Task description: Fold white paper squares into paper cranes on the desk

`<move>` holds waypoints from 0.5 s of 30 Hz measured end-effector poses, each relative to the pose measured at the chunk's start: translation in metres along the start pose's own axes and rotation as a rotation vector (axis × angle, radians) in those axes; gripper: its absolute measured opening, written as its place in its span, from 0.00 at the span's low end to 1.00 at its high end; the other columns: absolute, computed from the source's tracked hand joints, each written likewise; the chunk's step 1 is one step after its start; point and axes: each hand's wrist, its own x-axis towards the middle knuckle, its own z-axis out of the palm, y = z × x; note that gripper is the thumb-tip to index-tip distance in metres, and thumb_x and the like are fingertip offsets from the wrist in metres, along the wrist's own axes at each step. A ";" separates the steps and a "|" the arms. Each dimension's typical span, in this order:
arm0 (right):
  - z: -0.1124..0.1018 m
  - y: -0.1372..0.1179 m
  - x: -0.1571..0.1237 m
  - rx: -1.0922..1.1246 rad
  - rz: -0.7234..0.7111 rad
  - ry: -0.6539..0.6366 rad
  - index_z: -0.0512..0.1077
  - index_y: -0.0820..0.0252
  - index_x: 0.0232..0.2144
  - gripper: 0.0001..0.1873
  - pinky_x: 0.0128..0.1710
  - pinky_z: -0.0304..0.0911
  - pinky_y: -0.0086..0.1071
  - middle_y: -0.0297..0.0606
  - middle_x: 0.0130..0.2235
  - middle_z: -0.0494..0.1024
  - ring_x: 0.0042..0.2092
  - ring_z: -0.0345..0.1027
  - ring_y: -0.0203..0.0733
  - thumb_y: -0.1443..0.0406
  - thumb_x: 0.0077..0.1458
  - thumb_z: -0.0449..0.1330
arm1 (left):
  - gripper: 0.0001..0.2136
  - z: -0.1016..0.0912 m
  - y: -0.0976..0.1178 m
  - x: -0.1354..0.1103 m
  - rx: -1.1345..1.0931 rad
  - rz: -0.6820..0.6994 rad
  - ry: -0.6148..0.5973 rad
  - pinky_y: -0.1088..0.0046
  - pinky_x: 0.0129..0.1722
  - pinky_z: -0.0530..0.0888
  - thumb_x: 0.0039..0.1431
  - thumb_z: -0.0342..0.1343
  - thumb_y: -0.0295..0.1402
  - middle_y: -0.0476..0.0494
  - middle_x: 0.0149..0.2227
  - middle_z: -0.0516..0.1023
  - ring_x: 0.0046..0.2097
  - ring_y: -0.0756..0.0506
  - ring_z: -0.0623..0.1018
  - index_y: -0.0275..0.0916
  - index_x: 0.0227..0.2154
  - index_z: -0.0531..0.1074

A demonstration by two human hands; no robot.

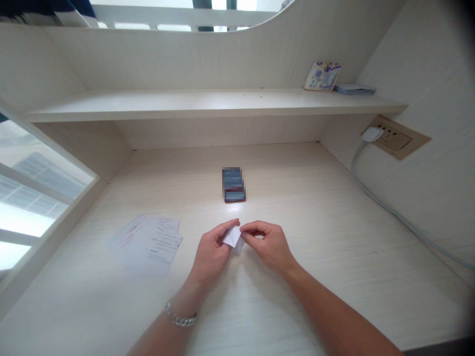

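A small folded piece of white paper is held between my two hands, just above the desk. My left hand grips its left side, with the thumb along the top. The thumb and forefinger of my right hand pinch its right edge. Part of the paper hangs below the fingers, and some folds are hidden by them. Beyond my hands lies a phone, its screen blurred into blocks. To the left, sheets of paper with printed and red handwritten lines lie overlapping on the desk.
A pale wooden desk spans the view under a shelf. On the shelf are a patterned packet and a flat stack. A charger plug sits in the wall socket; its cable runs down the right side.
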 end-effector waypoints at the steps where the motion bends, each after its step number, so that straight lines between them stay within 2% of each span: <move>1: 0.000 0.000 0.000 0.011 0.002 -0.003 0.77 0.59 0.31 0.07 0.35 0.69 0.32 0.37 0.31 0.80 0.33 0.73 0.40 0.68 0.46 0.60 | 0.18 0.000 0.000 0.000 0.004 0.002 0.001 0.67 0.50 0.69 0.50 0.53 0.23 0.42 0.48 0.75 0.49 0.43 0.74 0.38 0.45 0.72; 6: -0.001 0.000 0.002 0.022 -0.007 -0.090 0.77 0.58 0.34 0.10 0.36 0.69 0.33 0.38 0.34 0.80 0.35 0.73 0.41 0.68 0.46 0.60 | 0.19 0.000 0.000 0.001 0.015 -0.004 -0.031 0.66 0.51 0.68 0.49 0.53 0.23 0.43 0.48 0.75 0.49 0.43 0.73 0.38 0.46 0.72; 11: -0.002 0.003 0.001 0.044 0.042 -0.097 0.77 0.58 0.32 0.09 0.37 0.68 0.33 0.37 0.33 0.80 0.35 0.73 0.41 0.68 0.46 0.61 | 0.20 -0.001 -0.004 0.002 0.006 -0.004 -0.064 0.64 0.53 0.67 0.48 0.52 0.21 0.43 0.49 0.74 0.50 0.43 0.72 0.37 0.46 0.72; 15: -0.004 0.002 0.001 -0.034 -0.042 -0.163 0.77 0.55 0.36 0.13 0.36 0.66 0.32 0.36 0.35 0.79 0.35 0.72 0.39 0.71 0.47 0.58 | 0.22 -0.001 -0.005 0.001 -0.010 -0.007 -0.059 0.62 0.54 0.66 0.47 0.51 0.20 0.43 0.50 0.74 0.52 0.43 0.71 0.38 0.47 0.71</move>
